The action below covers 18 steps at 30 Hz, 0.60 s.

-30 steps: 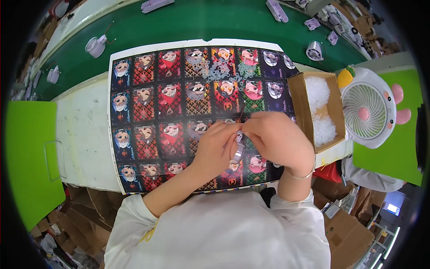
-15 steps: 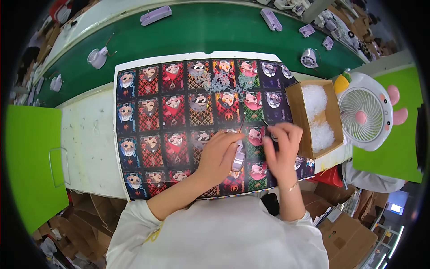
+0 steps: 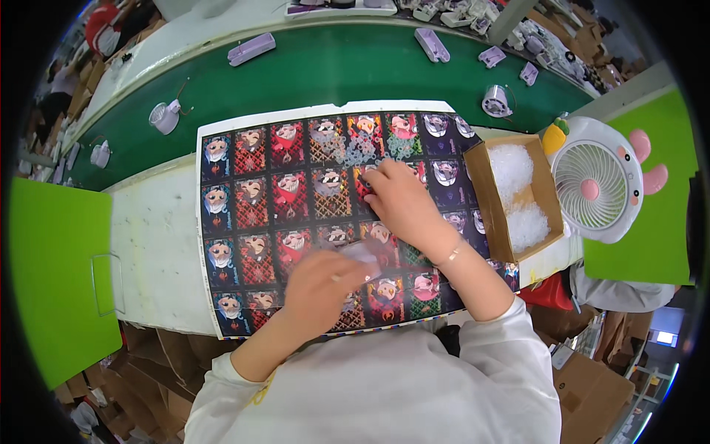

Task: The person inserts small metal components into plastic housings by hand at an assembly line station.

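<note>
My left hand (image 3: 316, 290) is closed around a lavender plastic housing (image 3: 364, 259), low over the printed sheet; motion blurs both. Farther forward, my right hand (image 3: 405, 203) reaches to the near edge of a loose pile of small clear rings (image 3: 353, 154). Its thumb and forefinger are apart, and the remaining fingers are partly hidden. No object shows between them. Beneath both hands lies the dark sheet (image 3: 255, 166), covered with rows of colourful cartoon cards.
An open cardboard box (image 3: 509, 229) with clear bags of small parts stands on the right, beside a white fan (image 3: 603, 181) with pink ears. Beyond the sheet runs a green belt (image 3: 318, 70) carrying lavender housings (image 3: 251, 49) and motor units (image 3: 164, 117). A green panel (image 3: 55, 259) stands left.
My right hand has moved forward and left to the rings. My left hand has drawn back and left with the lavender housing. The thin dark tool tips seen between the hands no longer show.
</note>
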Motion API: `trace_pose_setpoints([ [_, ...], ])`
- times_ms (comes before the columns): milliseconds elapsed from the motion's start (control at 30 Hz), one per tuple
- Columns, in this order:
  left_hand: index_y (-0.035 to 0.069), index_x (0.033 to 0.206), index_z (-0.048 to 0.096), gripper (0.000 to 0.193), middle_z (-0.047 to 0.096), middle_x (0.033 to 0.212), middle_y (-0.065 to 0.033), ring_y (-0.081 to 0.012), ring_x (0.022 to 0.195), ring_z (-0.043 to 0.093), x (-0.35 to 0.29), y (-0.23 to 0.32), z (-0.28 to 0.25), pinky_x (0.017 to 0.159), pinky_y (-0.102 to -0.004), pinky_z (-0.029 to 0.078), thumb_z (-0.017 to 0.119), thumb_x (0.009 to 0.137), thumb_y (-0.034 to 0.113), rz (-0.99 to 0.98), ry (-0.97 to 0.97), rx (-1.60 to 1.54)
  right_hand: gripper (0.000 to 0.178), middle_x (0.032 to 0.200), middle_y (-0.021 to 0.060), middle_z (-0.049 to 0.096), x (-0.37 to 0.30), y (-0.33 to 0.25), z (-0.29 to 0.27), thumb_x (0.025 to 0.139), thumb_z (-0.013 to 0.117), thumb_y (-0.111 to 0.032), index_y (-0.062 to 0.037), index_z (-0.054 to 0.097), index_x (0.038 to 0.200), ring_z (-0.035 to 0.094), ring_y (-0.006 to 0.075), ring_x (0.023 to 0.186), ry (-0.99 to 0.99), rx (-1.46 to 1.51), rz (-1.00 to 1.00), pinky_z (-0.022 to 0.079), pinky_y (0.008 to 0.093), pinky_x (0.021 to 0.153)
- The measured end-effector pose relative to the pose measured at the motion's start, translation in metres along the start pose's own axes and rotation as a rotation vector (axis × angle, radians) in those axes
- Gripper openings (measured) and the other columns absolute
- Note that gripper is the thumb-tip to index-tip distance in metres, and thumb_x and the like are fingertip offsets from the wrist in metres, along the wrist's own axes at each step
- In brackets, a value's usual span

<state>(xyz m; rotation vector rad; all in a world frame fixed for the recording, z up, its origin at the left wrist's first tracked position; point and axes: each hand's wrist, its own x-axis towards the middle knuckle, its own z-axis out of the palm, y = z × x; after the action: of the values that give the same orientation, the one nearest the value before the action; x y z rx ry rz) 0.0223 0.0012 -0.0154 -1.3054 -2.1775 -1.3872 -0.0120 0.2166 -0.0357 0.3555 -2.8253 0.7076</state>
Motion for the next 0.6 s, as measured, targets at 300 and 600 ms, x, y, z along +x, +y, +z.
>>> trace_pose_setpoints([
  [300, 0.004, 0.117, 0.064, 0.037, 0.063, 0.083, -0.0097, -0.0297, 0.070, 0.059, 0.018, 0.004, 0.016, 0.064, -0.0400, 0.049, 0.066, 0.080, 0.004, -0.240, -0.062, -0.225, 0.013, 0.087, 0.0113, 0.056, 0.000, -0.020, -0.039, 0.080, 0.065, 0.004, 0.0012, 0.057, 0.090, 0.058, 0.0247, 0.076, -0.022, 0.385, 0.045, 0.049, 0.0336, 0.072],
  [600, 0.000, 0.097, 0.065, 0.019, 0.062, 0.088, -0.0110, -0.0314, 0.078, 0.058, 0.036, -0.005, 0.013, 0.068, -0.0400, 0.050, 0.066, 0.078, 0.001, -0.086, -0.041, -0.272, 0.030, 0.086, 0.0095, 0.061, -0.047, -0.073, -0.079, 0.072, 0.073, 0.009, -0.0018, 0.063, 0.099, 0.059, 0.0165, 0.064, 0.191, 0.473, -0.061, 0.048, 0.0271, 0.055],
])
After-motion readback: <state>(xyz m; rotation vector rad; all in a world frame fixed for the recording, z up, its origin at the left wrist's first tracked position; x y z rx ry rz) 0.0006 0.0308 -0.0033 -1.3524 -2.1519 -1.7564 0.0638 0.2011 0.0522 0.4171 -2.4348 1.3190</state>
